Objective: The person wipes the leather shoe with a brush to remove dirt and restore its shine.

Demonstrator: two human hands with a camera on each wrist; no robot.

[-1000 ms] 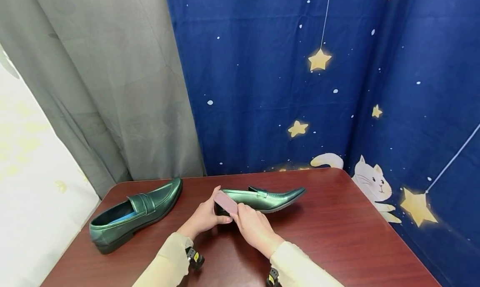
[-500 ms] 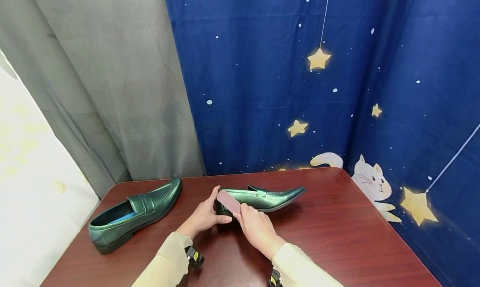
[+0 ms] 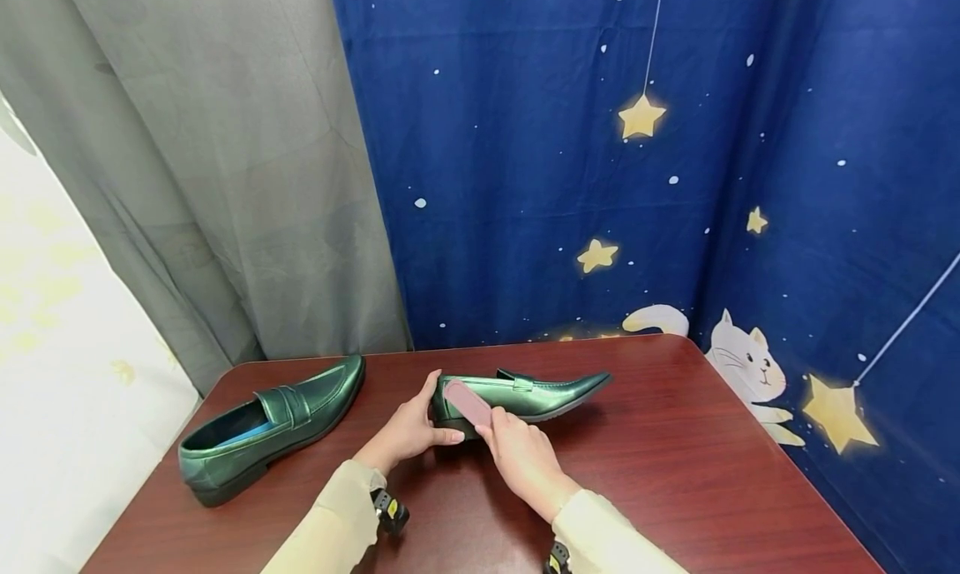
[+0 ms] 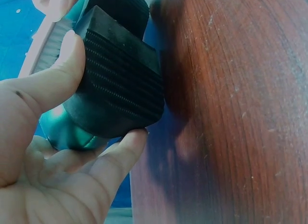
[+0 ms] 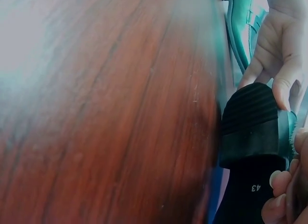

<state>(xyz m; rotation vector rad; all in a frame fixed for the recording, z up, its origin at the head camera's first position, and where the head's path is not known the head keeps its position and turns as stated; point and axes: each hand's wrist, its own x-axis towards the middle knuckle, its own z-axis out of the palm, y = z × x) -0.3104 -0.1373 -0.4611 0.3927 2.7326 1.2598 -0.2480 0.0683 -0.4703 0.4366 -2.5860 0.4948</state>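
At the middle of the dark red wood-grain table (image 3: 697,449), a metallic-green leather-look loafer (image 3: 543,401) with a black ridged heel (image 4: 118,77) is held by its back end, its toe pointing right. Whether any of its sole touches the tabletop cannot be told. The left hand (image 3: 408,432) grips the heel end, thumb along the near side of the heel; most of its fingers are hidden behind the shoe in the head view, though the left wrist view shows them curled round the back. The right hand (image 3: 525,461) holds a pink, oblong, flat-backed brush (image 3: 468,403) at its lower end, against the loafer's side near the heel. The brush's back hides its bristles from above; only a strip of pale bristles (image 4: 50,46) shows in the left wrist view. The right hand is cut off by the right edge of its own wrist view, so just some curled fingertips appear there, near a sole marked 43. Both forearms reach in from the bottom edge, in loose cream sleeves (image 3: 330,520), wrists angled toward each other; the black device (image 3: 557,559) on the right wrist is partly cut off below. A matching dark-green loafer (image 3: 288,407) stands upright at the table's left, much of its blue insole (image 3: 247,434) hidden by its side
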